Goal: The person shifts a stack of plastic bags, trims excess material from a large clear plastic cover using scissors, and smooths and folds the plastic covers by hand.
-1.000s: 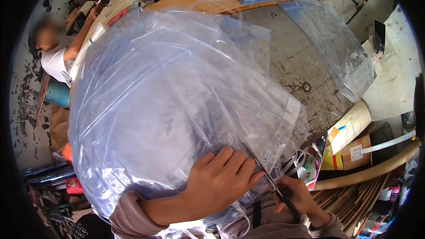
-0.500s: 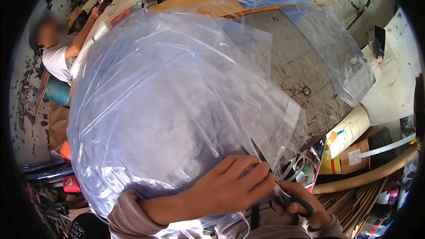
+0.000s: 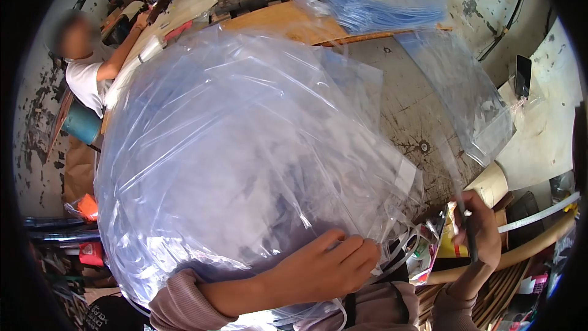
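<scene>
A large, bulging heap of clear plastic sheeting (image 3: 202,147) fills the middle of the head view, creased and shiny. My left hand (image 3: 343,265) lies across its near edge, fingers curled closed on the plastic by a pale strip (image 3: 398,251). My right hand (image 3: 482,227) is raised off to the right, apart from the sheeting, closed around scissors. Their dark handle (image 3: 472,246) shows below the fingers. A pale, blurred length (image 3: 454,168) extends upward from this hand; I cannot tell whether it is blade or plastic.
Stacked bluish plastic sheets (image 3: 383,3) lie at the table's back, with another clear sheet (image 3: 465,95) draped at right. The scratched tabletop (image 3: 407,110) shows between them. A phone (image 3: 522,76) stands at far right. Another person (image 3: 86,79) sits at left. A brown tube (image 3: 520,257) lies lower right.
My right hand has moved up and right with the scissors, away from my left hand and the sheeting's edge. My left hand stays almost in place. The view has shifted slightly.
</scene>
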The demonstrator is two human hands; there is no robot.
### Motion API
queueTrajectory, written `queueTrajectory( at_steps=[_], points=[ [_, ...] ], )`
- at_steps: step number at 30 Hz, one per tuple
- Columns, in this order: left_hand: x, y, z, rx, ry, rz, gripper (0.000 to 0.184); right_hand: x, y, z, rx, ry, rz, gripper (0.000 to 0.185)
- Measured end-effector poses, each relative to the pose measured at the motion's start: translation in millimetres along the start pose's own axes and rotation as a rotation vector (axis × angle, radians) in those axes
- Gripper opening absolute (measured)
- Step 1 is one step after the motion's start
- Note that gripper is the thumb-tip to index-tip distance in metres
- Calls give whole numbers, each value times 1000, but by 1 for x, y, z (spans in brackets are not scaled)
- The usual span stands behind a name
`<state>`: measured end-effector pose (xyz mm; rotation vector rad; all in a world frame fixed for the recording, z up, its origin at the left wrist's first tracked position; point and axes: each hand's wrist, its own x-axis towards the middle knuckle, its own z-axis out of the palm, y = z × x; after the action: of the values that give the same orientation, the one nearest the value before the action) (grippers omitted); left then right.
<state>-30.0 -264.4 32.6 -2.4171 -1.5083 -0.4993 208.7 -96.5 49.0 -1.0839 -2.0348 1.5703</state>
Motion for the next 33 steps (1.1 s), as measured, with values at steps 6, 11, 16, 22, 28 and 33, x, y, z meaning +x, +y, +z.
queueTrajectory(
  at_steps=[6, 11, 16, 22, 28, 33],
  points=[
    [-2, 3, -3, -145, 115, -13, 22, 32, 11, 17, -615, 477, -233, 61],
    [-8, 4, -10, 101, 538, 216, 29, 50, 8, 38, -698, 516, -347, 49],
    [-7, 1, -15, 142, 423, 283, 21, 54, 3, 48, -812, 585, -475, 33],
    [-5, 5, -8, 106, 492, 188, 13, 21, -28, 74, -364, -50, -982, 24],
    [-8, 5, -13, 76, 426, 191, 9, 21, -34, 91, -526, -152, -1219, 20],
    [-13, 7, 3, 165, 408, 173, 11, 17, -29, 94, -563, -75, -1220, 21]
  ],
)
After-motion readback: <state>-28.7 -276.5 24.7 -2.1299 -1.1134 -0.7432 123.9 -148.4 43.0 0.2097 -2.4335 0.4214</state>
